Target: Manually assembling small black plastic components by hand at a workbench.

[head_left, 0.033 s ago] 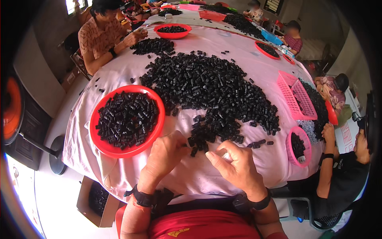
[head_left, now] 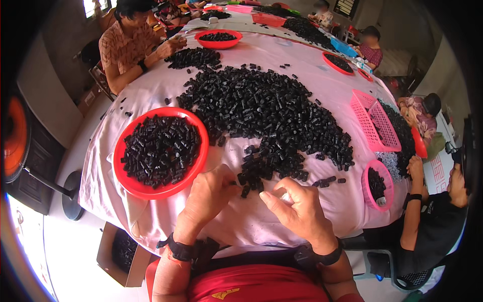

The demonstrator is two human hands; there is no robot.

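Black cylindrical pieces [head_left: 266, 108] lie heaped on the desk [head_left: 347, 204], 12 o'clock. Just beside them, my left hand [head_left: 211, 194] and right hand [head_left: 302, 205] are curled narrow; whether either holds one, I cannot tell. Red bowl [head_left: 151, 193] of similar pieces: 10 o'clock.

The left hand [head_left: 211, 196] is just beside the near end of the pile [head_left: 251, 100]; the right hand [head_left: 304, 209], something pale at its fingers, is near that end too. Left of the pile stands a red bowl [head_left: 151, 193]; right, a pink basket [head_left: 386, 146].
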